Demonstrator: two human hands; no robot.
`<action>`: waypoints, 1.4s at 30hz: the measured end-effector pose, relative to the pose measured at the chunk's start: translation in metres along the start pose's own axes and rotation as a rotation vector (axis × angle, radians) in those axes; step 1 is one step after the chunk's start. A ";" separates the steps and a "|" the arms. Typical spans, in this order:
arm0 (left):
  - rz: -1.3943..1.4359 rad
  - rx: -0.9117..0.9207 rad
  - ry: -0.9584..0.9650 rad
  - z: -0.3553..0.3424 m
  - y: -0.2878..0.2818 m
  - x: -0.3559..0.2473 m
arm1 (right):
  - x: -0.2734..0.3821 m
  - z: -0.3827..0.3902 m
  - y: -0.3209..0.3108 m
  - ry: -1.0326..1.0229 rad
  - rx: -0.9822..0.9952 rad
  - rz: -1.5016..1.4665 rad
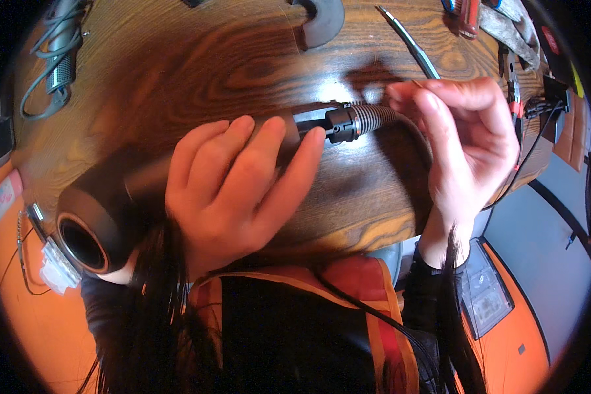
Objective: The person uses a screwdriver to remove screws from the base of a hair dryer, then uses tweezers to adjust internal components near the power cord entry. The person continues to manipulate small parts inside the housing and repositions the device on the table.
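Note:
A dark hair dryer (144, 174) lies across the wooden table, its round copper-rimmed end (83, 241) toward the lower left. My left hand (233, 187) is wrapped over its handle, index finger stretched toward the handle's end. There a black inner piece (338, 126) sticks out of the handle, joined to a ribbed cord sleeve (373, 119). The power cord (417, 131) curves away behind my right hand (469, 134). That hand is raised right of the sleeve, apart from it, thumb and forefinger pinched together. Whatever they hold is too small to make out.
A screwdriver (410, 43) and a curved dark grey part (324, 23) lie at the table's far side. Upper left is a corded tool (59, 72). Red-handled pliers (515, 85) and a grey cloth (513, 29) are at the right. A tray (486, 289) sits lower right.

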State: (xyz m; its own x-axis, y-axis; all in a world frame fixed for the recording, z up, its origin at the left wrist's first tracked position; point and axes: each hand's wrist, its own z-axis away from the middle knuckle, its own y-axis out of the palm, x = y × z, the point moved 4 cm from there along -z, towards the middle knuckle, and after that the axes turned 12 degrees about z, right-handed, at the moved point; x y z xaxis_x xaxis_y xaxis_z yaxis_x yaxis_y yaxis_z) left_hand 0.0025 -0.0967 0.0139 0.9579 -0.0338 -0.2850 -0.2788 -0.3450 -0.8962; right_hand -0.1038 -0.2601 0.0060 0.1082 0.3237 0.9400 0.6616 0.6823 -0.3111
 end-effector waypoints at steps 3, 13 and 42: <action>0.033 0.032 -0.065 -0.006 -0.005 0.002 | -0.004 -0.003 0.007 0.016 0.084 -0.065; -0.015 0.106 -0.102 -0.018 0.012 0.008 | 0.001 -0.006 0.009 -0.240 0.306 0.511; 0.076 0.119 0.068 -0.039 -0.003 0.021 | -0.008 -0.008 0.009 -0.289 0.535 0.587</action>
State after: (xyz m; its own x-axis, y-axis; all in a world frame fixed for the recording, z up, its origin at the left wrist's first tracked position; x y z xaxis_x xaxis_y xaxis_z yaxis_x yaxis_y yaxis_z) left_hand 0.0259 -0.1327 0.0236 0.9350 -0.1207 -0.3336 -0.3531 -0.2252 -0.9081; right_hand -0.0930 -0.2615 -0.0035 0.0823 0.8277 0.5550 0.1089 0.5461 -0.8306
